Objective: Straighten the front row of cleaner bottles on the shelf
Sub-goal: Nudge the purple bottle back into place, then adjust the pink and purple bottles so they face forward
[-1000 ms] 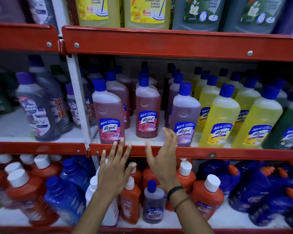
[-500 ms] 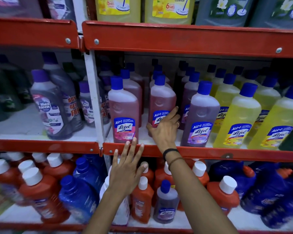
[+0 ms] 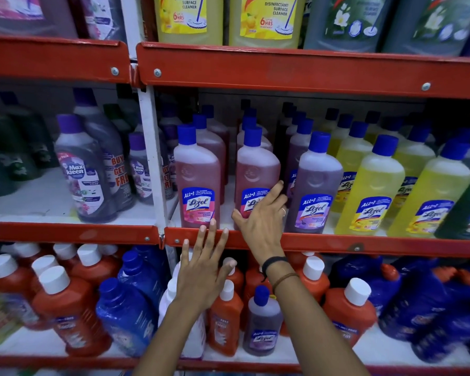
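While right hand (image 3: 261,221) clasps second pink bottle (image 3: 257,169), left hand (image 3: 204,272) spread, empty.

— What's the shelf edge (image 3: 310,244) made of?
— Red painted metal, smooth, slightly scuffed.
— The bottles?
— The pink bottle (image 3: 255,169) is translucent plastic, glossy paper label (image 3: 198,204), matt blue cap (image 3: 186,134).

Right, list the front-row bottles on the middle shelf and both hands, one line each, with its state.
Left pink bottle: upright, capped, at shelf edge, untouched.
Middle pink bottle: upright, capped, gripped low.
Purple bottle: upright, capped, untouched.
Yellow bottles: upright, capped.
Right hand: wrapped around middle pink bottle.
Left hand: open, fingers spread, holding nothing.
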